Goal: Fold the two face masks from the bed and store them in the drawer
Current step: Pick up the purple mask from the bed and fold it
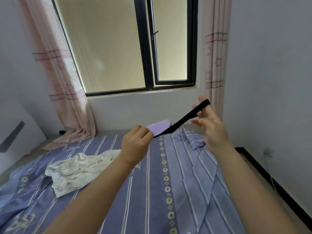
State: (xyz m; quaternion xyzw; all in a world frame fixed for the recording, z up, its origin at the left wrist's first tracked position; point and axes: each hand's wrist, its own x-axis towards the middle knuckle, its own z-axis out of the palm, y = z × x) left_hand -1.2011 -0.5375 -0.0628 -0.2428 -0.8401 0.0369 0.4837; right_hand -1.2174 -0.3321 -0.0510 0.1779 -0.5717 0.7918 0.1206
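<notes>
I hold a lilac face mask (pixel 159 127) in the air above the bed (pixel 168 183). My left hand (pixel 136 144) pinches the mask's near end between thumb and fingers. A black strap (pixel 189 115) runs from the mask up to the right. My right hand (pixel 211 125) has the strap looped over its fingertips and pulled taut, the fingers spread. A second mask and the drawer are not in view.
A crumpled cream cloth (pixel 77 169) lies on the striped blue bedcover at the left. A window (pixel 135 48) with pink curtains (pixel 67 98) is behind the bed. A white unit (pixel 15 132) stands at the far left. The wall (pixel 270 98) runs close along the bed's right side.
</notes>
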